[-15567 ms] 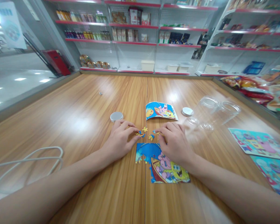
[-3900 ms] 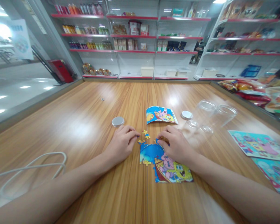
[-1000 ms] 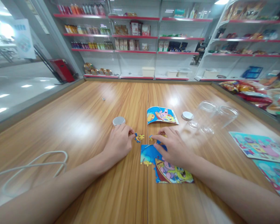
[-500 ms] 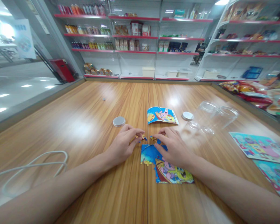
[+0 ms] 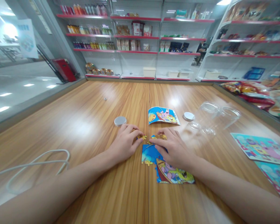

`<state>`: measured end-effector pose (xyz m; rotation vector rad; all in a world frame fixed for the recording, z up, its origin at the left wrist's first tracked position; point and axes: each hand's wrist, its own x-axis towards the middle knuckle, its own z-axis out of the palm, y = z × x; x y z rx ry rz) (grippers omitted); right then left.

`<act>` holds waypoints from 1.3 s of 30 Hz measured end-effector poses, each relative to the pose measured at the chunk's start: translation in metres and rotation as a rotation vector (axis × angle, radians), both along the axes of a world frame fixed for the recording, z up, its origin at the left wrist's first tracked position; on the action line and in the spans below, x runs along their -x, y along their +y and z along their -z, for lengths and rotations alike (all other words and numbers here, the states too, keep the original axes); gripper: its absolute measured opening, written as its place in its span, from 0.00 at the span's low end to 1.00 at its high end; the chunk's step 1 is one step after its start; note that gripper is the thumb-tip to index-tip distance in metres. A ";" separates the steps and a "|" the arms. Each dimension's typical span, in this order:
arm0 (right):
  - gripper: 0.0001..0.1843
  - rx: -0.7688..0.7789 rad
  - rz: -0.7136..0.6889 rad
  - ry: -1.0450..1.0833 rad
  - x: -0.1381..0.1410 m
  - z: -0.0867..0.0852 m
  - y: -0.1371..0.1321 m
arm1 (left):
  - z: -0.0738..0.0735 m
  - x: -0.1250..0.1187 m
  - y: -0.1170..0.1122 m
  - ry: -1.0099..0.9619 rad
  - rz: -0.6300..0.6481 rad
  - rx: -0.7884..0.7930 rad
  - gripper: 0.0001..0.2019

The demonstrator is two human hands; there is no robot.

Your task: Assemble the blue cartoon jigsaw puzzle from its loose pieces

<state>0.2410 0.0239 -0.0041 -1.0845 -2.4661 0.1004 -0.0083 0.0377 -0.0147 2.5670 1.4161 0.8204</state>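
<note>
At the frame's centre, the left hand (image 5: 126, 141) curls its fingers by loose puzzle pieces (image 5: 143, 137), grip impossible to tell, the right hand (image 5: 175, 146) holds its fingers apart over the partly joined puzzle (image 5: 163, 173), see-through jars (image 5: 210, 115) stand right, and a sign (image 5: 28, 39) with blurred lettering shows upper left.

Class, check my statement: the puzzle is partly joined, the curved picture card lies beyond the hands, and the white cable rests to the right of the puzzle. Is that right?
Not quite: the head view shows the white cable to the left of the puzzle. The rest stands.
</note>
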 end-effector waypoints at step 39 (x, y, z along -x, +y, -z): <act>0.17 -0.064 0.287 0.118 -0.007 0.005 0.009 | 0.001 0.004 -0.001 -0.011 -0.078 -0.058 0.07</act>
